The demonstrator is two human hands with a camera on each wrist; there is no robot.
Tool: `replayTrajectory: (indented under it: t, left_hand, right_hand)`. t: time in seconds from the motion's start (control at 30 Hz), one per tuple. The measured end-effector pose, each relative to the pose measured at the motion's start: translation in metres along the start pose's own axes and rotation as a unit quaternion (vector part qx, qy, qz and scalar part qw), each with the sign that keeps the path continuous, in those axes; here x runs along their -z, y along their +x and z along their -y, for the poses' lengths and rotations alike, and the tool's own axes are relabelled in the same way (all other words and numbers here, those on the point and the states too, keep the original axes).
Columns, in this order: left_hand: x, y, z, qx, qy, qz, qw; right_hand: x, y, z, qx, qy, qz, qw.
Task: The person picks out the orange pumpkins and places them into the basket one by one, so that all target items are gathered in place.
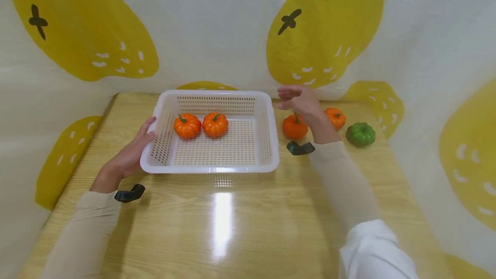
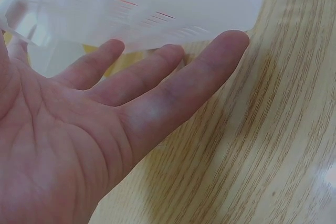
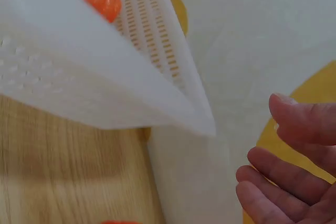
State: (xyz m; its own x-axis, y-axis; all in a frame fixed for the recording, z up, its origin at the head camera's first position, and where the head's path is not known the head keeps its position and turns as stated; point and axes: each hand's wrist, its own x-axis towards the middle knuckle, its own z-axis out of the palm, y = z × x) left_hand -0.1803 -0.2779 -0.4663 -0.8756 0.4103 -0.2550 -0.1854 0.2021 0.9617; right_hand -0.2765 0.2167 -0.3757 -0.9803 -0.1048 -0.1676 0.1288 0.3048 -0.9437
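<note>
A white plastic basket [image 1: 211, 169] holds two orange toy pumpkins, a left one [image 1: 187, 126] and a right one [image 1: 215, 125]. My left hand [image 1: 129, 153] touches the basket's left side, fingertips at the rim. In the left wrist view, the fingers [image 2: 173, 95] stretch out nearly straight beside the basket wall. Just off the basket's right back corner, my right hand [image 1: 301, 101] is raised, holding nothing, its fingers loosely bent. Under that hand and wrist lies an orange pumpkin [image 1: 295, 128], partly covered.
Right of my right wrist are another orange pumpkin [image 1: 335, 118] and a green one [image 1: 361, 134]. The wooden table [image 1: 263, 218] ends at a pale curtain [image 1: 209, 25] with yellow fruit prints, close behind the basket. Dark wrist cameras show on both wrists.
</note>
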Motion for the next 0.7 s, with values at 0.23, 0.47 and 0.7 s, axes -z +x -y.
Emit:
replayTrajectory:
  t: [0.23, 0.47, 0.7]
  left_hand:
    - [-0.002, -0.001, 0.000, 0.001, -0.001, -0.003, 1.0000]
    - [-0.001, -0.002, -0.001, 0.003, -0.008, -0.003, 1.0000]
    - [-0.002, 0.000, -0.002, -0.003, -0.012, -0.002, 0.9999]
  right_hand:
    - [0.018, -0.011, -0.021, -0.008, -0.017, -0.017, 0.9997]
    - [0.027, -0.021, -0.049, -0.013, -0.054, -0.044, 0.9975]
    - [0.028, -0.023, -0.087, -0.011, -0.096, -0.084, 0.9918]
